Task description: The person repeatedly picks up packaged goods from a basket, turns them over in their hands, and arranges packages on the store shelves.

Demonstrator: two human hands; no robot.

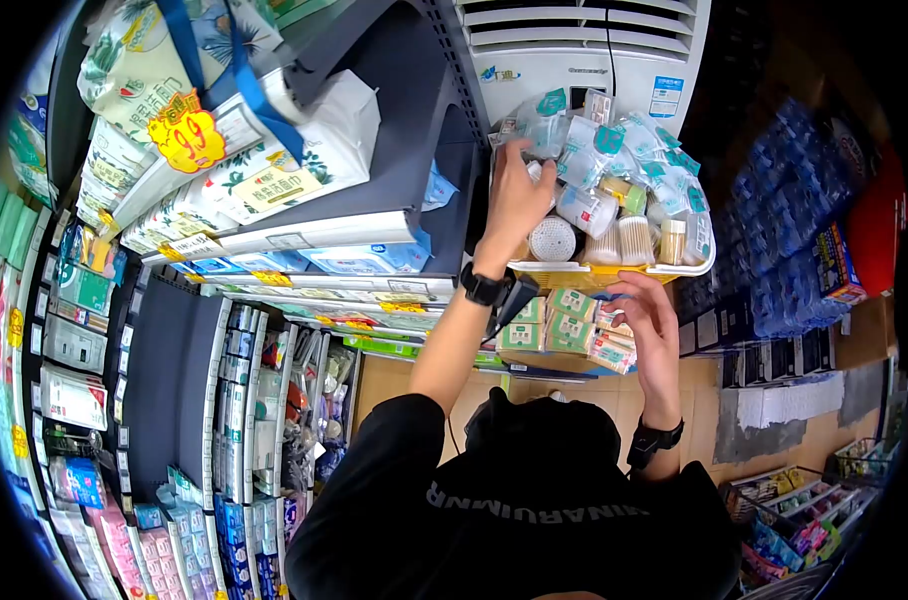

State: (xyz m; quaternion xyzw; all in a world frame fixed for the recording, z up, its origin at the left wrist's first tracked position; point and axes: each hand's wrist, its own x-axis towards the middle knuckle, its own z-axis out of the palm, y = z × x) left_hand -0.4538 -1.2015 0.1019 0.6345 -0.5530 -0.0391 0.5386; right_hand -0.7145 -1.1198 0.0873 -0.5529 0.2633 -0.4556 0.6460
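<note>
My left hand (519,200) reaches into the left side of a white and yellow basket (696,266). Its thumb and fingers are bent around something whitish, largely hidden by the hand. Close by are a round tub with a dotted white lid (552,240), a clear plastic pack (544,130) and a white cylindrical container (587,210). Cotton swab tubs (636,240) stand along the basket's front. My right hand (646,318) is just below the front rim, fingers apart and slightly curled, with nothing in it. Small green and white packs (571,320) lie beside it, below the basket.
A white floor-standing air conditioner (574,50) stands behind the basket. Shelves with tissue packs (284,170) and a yellow price tag (187,132) run along the left. Wrapped blue bottles (784,220) are stacked at the right. Several small goods fill a rack (794,520) at the lower right.
</note>
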